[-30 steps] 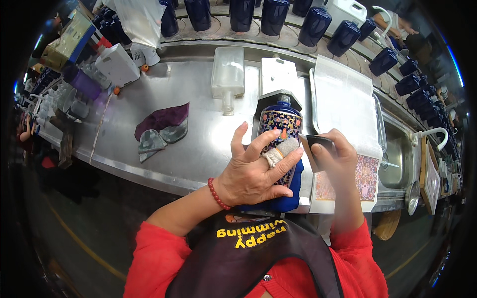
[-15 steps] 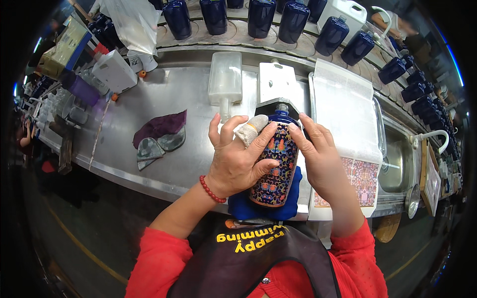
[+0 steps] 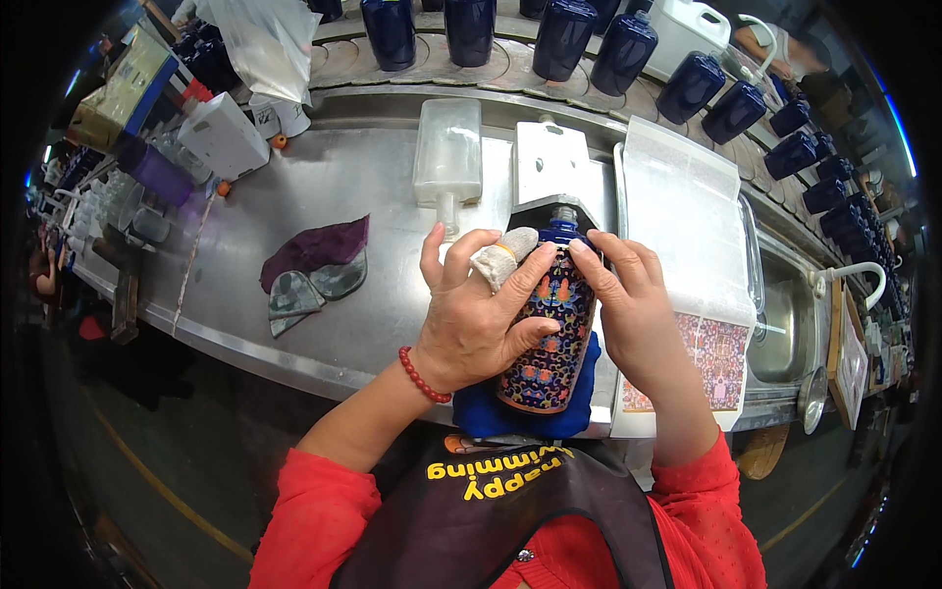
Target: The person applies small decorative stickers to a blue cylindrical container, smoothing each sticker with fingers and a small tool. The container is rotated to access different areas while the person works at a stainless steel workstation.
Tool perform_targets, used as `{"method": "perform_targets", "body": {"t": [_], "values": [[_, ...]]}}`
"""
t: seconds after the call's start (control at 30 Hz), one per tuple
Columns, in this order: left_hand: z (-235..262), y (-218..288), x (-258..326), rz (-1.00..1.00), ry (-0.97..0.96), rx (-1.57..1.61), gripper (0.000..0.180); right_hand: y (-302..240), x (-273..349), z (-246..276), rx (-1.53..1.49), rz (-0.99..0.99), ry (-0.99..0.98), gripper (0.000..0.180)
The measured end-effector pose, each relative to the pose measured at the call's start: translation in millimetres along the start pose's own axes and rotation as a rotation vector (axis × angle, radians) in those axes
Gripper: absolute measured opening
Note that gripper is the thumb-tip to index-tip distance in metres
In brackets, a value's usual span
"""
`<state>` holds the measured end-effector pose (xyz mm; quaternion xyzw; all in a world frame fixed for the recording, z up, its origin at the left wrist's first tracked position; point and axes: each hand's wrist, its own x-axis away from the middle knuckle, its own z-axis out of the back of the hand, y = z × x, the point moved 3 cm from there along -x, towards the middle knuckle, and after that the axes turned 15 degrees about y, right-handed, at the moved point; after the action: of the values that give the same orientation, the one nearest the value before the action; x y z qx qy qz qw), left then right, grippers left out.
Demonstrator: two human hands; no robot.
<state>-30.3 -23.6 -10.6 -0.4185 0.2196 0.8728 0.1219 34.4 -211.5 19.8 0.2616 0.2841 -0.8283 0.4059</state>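
Note:
A dark blue ceramic bottle with a colourful patterned decal lies tilted on a blue cloth pad at the front edge of the steel bench. My left hand grips its left side, and one finger wears a pale cloth wrap. On the bottle's right side, my right hand presses its fingers flat against the decal. The bottle's neck points away from me toward a white bracket.
A clear plastic bottle lies on the steel bench. Purple and grey rags lie to the left. A tray with white paper and patterned decal sheets sits right. Several plain blue bottles line the back shelf. A sink lies far right.
The bottle has tipped from upright toward lying on the blue pad. Both hands shifted to its sides, and the dark tool my right hand held a second ago is gone from sight.

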Motion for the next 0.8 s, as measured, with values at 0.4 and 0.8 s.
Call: {"method": "perform_targets", "body": {"t": [0.4,0.8], "values": [[-0.6,0.8,-3.3,0.002,-0.004,0.027,0.068,0.5,0.9,1.8,-0.026,-0.047,-0.003,0.064],[-1.2,-5.9,-2.9,0.04,-0.012,0.033,0.066,2.0,6.7,3.3,-0.04,-0.063,0.015,0.066]]}}
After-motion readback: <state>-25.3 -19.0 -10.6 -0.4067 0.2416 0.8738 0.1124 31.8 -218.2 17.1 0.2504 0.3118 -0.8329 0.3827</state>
